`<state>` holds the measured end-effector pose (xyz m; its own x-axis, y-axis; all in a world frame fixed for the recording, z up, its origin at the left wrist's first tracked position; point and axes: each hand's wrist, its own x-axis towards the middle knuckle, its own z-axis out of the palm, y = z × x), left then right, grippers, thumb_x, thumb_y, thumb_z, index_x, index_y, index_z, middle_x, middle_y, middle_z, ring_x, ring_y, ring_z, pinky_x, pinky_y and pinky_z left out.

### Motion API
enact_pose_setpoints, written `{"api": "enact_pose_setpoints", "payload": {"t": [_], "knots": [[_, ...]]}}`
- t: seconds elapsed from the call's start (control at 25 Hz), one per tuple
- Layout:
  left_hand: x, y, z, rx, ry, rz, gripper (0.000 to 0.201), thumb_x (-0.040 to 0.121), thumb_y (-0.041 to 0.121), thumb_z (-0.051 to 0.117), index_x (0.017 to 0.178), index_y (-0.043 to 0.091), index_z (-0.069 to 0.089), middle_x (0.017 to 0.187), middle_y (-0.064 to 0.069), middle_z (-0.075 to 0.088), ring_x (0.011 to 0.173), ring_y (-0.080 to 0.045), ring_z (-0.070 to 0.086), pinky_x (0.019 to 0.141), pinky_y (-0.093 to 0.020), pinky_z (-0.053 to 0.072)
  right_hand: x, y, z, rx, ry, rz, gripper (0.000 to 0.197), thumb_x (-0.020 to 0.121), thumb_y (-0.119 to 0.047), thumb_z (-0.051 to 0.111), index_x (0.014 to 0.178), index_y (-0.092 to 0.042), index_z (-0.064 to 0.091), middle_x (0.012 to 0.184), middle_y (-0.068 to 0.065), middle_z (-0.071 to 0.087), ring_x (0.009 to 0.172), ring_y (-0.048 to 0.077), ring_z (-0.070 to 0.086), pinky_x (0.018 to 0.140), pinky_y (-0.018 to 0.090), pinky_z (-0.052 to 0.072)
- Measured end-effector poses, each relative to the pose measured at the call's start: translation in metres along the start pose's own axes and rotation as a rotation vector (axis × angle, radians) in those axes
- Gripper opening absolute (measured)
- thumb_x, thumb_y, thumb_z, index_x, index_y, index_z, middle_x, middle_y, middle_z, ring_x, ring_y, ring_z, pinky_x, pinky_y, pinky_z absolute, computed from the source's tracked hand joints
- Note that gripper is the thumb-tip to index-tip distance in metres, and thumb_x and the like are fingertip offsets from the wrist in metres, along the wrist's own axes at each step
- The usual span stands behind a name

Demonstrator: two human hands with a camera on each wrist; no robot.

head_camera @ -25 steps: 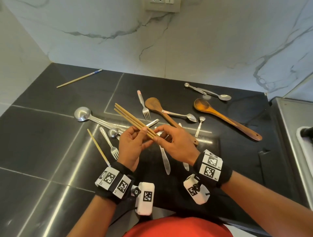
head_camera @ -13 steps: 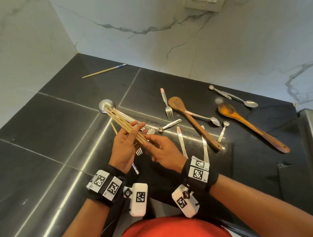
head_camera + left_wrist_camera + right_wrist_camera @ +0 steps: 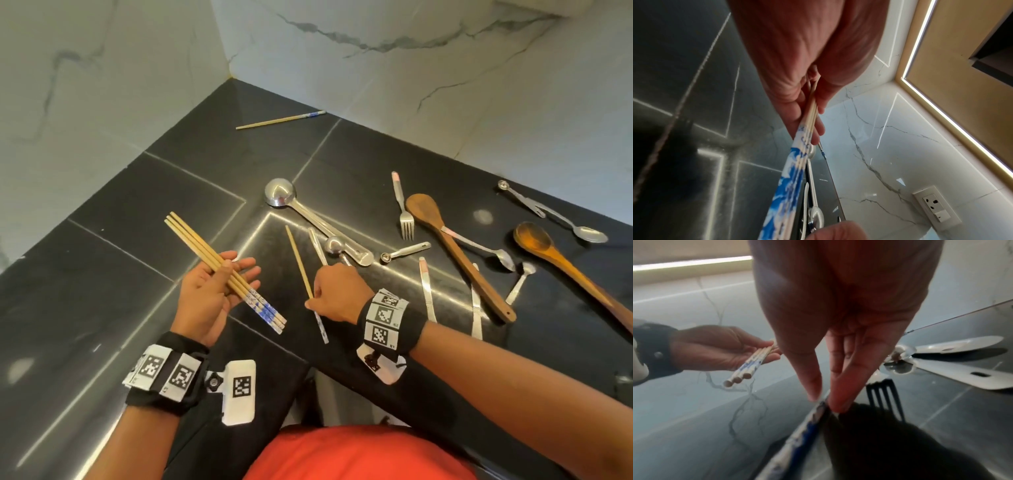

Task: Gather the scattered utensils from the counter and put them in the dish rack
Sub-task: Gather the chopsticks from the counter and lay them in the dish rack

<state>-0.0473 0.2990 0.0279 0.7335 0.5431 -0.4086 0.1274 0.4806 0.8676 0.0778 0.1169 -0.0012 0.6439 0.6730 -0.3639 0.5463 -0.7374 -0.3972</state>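
- Left hand (image 3: 209,294), palm up, nearest the body: thumb pressed over three chopsticks (image 3: 219,263) laid across nearly straight fingers; patterned blue ends jutting toward the body, plain tips pointing away. Probably held flat like a tray so the next stick can be laid alongside.
- Right hand (image 3: 337,291), just beside it, back up: thumb and forefinger closed in a pinch on a lone chopstick (image 3: 301,263) near its patterned end, seemingly down on the counter (image 3: 102,246). Pinch suited to a thin stick lying flat, with no room to get fingers beneath.
- Just beyond the knuckles: ladle (image 3: 281,195), with a steel fork's tines showing close by the fingertips in the right wrist view.
- Right of those, flat and unsorted: measuring spoon (image 3: 406,251), pink-tipped fork (image 3: 404,212), two wooden spoons (image 3: 455,253), and several steel spoons and knife-like pieces.
- Farthest, alone near the marble wall (image 3: 445,85): one more chopstick (image 3: 281,120), well apart from the rest.
- Dish rack not in view; nothing seen placed in it, so gathering judged at an early stage, chopsticks first.
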Motion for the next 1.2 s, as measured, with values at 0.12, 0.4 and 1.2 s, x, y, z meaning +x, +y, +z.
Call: {"api": "enact_pose_setpoints", "payload": {"t": [0.12,0.4,1.2], "knots": [[-0.001,-0.007,-0.007,0.001,0.006,-0.031,0.019,0.104,0.01,0.041,0.112,0.005,0.057,0.107,-0.021,0.07,0.1,-0.034,0.072,0.085,-0.048,0.06,0.007,-0.008,0.001,0.049,-0.028,0.073,0.025,0.073,-0.04,0.07,0.071,-0.015,0.07,0.071,0.003,0.07,0.075,0.021,0.069,0.073,0.037,0.06],[-0.003,-0.019,0.014,-0.021,-0.038,-0.082,0.027,0.104,0.012,0.041,0.123,0.0,0.056,0.119,-0.026,0.068,0.107,-0.036,0.069,0.092,-0.051,0.056,-0.012,-0.025,-0.033,0.608,0.151,-0.168,0.009,0.086,-0.017,0.073,0.089,-0.009,0.073,0.067,0.003,0.075,0.055,0.013,0.072,0.056,0.025,0.061],[0.05,0.028,0.01,-0.176,0.164,0.024,0.017,0.103,0.01,0.042,0.114,0.003,0.054,0.095,-0.016,0.07,0.085,-0.027,0.075,0.078,-0.043,0.063,0.219,0.023,-0.135,-0.187,0.145,-0.199,0.039,0.088,-0.037,0.064,0.126,-0.03,0.065,0.124,0.0,0.068,0.114,0.024,0.064,0.097,0.037,0.049]]}}
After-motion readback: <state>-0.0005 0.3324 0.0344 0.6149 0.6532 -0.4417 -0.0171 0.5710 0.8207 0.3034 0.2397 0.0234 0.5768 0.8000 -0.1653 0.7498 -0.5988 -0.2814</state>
